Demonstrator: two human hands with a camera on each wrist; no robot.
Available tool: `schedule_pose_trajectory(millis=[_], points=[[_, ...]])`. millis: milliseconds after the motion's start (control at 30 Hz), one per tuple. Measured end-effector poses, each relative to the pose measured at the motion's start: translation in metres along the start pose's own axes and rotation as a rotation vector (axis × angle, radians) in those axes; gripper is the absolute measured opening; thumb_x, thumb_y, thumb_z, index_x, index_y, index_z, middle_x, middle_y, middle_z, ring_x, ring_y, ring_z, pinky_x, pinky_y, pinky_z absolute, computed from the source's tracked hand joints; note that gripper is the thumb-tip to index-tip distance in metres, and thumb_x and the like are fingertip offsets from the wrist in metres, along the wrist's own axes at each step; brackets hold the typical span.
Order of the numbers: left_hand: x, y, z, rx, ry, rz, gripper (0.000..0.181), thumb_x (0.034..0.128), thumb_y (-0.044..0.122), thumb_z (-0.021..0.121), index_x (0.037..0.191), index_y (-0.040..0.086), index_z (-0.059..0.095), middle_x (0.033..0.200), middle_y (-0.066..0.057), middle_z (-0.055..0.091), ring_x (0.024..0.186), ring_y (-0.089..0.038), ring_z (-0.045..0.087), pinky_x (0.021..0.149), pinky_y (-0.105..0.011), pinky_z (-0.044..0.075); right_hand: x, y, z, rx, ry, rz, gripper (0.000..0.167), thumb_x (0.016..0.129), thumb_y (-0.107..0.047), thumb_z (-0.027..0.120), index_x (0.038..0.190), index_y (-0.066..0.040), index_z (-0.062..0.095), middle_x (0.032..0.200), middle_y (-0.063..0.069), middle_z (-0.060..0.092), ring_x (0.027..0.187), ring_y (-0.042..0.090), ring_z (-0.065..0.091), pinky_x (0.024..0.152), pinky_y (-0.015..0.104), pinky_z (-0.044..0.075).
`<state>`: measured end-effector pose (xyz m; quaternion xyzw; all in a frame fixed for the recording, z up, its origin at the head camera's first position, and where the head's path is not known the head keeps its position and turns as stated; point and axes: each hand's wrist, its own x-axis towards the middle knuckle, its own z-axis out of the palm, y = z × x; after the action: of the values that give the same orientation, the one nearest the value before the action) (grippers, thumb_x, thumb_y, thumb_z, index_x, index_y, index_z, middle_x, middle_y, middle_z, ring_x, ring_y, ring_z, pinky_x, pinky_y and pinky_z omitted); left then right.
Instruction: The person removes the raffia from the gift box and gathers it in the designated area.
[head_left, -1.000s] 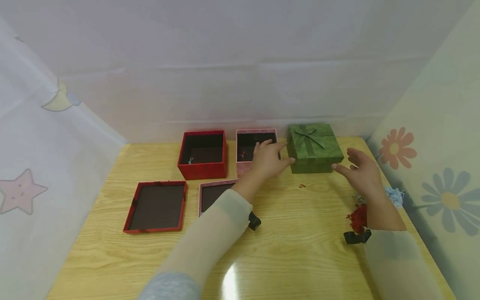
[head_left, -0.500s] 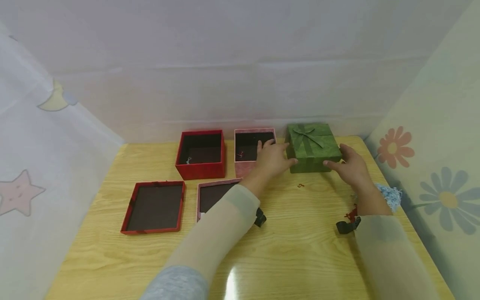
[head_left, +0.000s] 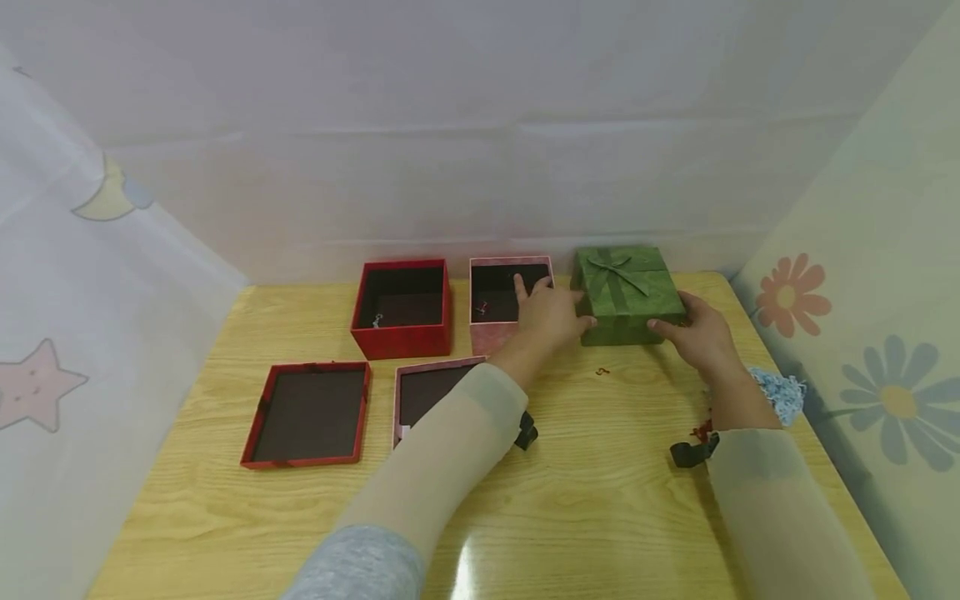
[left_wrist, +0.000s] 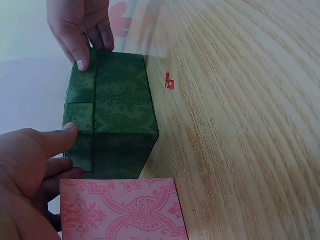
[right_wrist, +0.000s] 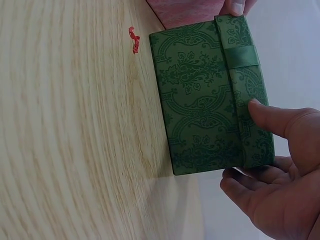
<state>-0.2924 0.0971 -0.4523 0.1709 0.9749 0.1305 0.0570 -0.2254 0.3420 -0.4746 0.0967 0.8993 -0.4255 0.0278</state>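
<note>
A green gift box (head_left: 622,332), its bow-topped lid (right_wrist: 247,85) on, stands at the back right of the table. My left hand (head_left: 546,321) grips the lid at its left side, thumb on the front left corner, a finger raised over the pink box (head_left: 495,336). On the other side my right hand (head_left: 705,337) holds the lid, thumb on the front face and fingers at the right side. In the left wrist view both thumbs lie on the lid's rim band. The lid sits level on the box.
Left of the pink box is an open red box (head_left: 405,340). A red lid (head_left: 311,417) and a pink lid (head_left: 427,392), partly behind my sleeve, lie upturned in front. Blue paper shreds (head_left: 783,396) are near the right edge; a red shred (head_left: 602,372) lies before the green box.
My right hand has moved left and inward, from apart to touching the green box's lid. The left hand has shifted slightly right against it. The box has stayed in place.
</note>
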Motion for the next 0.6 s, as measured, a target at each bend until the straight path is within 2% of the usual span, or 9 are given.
schedule_pose_trajectory(millis=[200,367,600], points=[[0.0020,0.0014,0.0010,0.003,-0.021,0.004,0.051,0.0963,0.060,0.064,0.145,0.046,0.059,0.144,0.016,0.062,0.158,-0.021,0.018,0.114,-0.068,-0.023,0.0018,-0.0005,0.0018,-0.005,0.019,0.011,0.095,0.100,-0.048,0.067,0.167,-0.007,0.013,0.168,0.025,0.022,0.150,0.050,0.025,0.114,0.067,0.033],[0.0034,0.0003,0.0026,-0.043,-0.017,-0.012,0.050,0.0961,0.056,0.066,0.144,0.044,0.061,0.143,0.014,0.063,0.158,-0.020,0.018,0.116,-0.070,-0.017,0.0009,-0.0027,0.0037,0.019,0.021,0.008,0.094,0.101,-0.047,0.066,0.167,-0.007,0.013,0.168,0.025,0.023,0.149,0.051,0.028,0.112,0.067,0.036],[0.0016,-0.0026,0.0014,-0.096,-0.004,0.003,0.050,0.0961,0.054,0.067,0.144,0.040,0.062,0.143,0.012,0.063,0.158,-0.020,0.018,0.119,-0.068,-0.014,-0.0022,-0.0080,0.0017,0.020,0.017,0.014,0.095,0.101,-0.048,0.067,0.167,-0.008,0.012,0.168,0.026,0.020,0.150,0.052,0.025,0.112,0.068,0.035]])
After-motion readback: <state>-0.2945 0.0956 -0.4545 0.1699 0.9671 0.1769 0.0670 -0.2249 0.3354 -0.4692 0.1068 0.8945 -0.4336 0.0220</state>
